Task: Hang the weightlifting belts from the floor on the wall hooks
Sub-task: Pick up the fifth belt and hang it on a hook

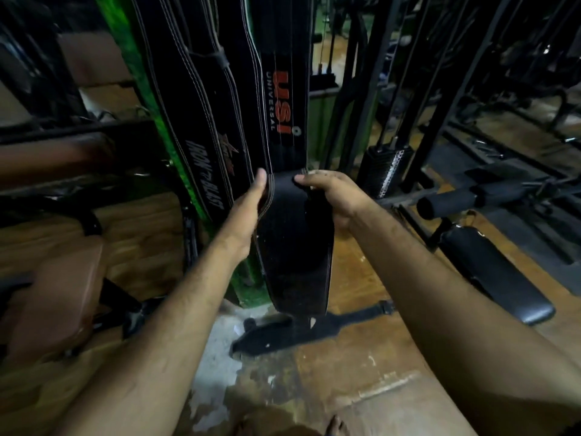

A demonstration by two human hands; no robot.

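A wide black leather belt (297, 247) hangs in front of me, its lower end near the floor. My left hand (246, 212) grips its left edge and my right hand (333, 196) pinches its top right edge. Directly behind it hangs a black belt with red "USI Universal" lettering (283, 99). To its left hangs another black stitched belt marked "Iron Blast" (207, 127). The hooks are out of view above. One more black belt (301, 332) lies flat on the wooden floor below my hands.
A green pillar (151, 121) stands behind the hanging belts. A brown padded seat (56, 297) sits at the left. A black bench (493, 272) and weight-stack machines (386, 165) fill the right side. The worn wooden floor (361, 372) has patches of bare concrete.
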